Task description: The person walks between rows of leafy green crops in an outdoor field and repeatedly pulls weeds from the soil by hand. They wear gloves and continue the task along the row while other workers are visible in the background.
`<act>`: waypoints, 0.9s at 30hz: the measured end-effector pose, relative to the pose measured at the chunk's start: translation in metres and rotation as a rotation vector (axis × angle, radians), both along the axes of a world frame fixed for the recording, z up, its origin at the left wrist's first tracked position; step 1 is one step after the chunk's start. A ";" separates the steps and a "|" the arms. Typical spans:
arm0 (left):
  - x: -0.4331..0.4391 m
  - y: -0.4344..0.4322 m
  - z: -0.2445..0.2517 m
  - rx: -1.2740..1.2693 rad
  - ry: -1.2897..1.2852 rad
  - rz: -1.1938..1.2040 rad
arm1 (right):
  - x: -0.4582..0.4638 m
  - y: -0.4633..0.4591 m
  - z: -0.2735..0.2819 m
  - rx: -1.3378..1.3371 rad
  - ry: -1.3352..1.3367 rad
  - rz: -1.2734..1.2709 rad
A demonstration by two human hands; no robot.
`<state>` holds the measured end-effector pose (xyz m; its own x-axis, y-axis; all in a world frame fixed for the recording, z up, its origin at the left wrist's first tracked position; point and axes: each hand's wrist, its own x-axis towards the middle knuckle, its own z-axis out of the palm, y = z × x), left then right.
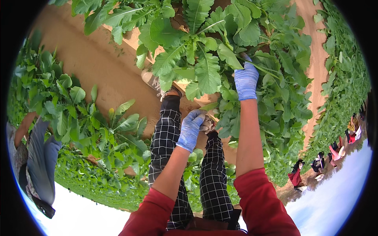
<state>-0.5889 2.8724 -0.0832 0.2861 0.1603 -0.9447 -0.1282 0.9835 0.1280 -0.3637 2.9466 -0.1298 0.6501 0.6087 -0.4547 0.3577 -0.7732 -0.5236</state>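
Note:
My right hand (247, 79), in a blue knitted glove, reaches in among the leaves of a broad-leaved green plant (206, 65). Its fingers lie beside a leaf stalk (262, 69) and are partly covered by foliage, so its grip is hidden. Lower down, my left hand (192, 127), gloved alike, hangs in front of my legs with its fingers curled together. Nothing shows between those fingers. A leaf tip (209, 106) is close to them. The plant's long, toothed leaves spread over the bare soil in front of me.
My shoes (151, 79) stand on a sandy furrow (97, 67) between crop rows. More leafy plants (118, 126) grow behind me on the left. A person (41, 159) bends at the left rim; several other people (317, 162) are far off at right, beyond another soil path (316, 65).

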 end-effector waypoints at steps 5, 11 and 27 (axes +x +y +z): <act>0.000 -0.005 -0.001 -0.002 0.027 -0.032 | 0.005 -0.002 -0.011 0.057 -0.059 0.162; -0.001 -0.011 -0.005 0.003 0.037 -0.028 | 0.008 -0.003 -0.003 -0.006 0.002 0.231; 0.001 -0.018 -0.002 -0.024 0.015 -0.138 | 0.024 0.006 -0.045 -0.078 0.522 -0.261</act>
<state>-0.5875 2.8546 -0.0853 0.2892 0.0978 -0.9523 0.0098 0.9944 0.1051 -0.3399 2.9524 -0.1752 0.4519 0.4106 -0.7919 -0.1400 -0.8441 -0.5176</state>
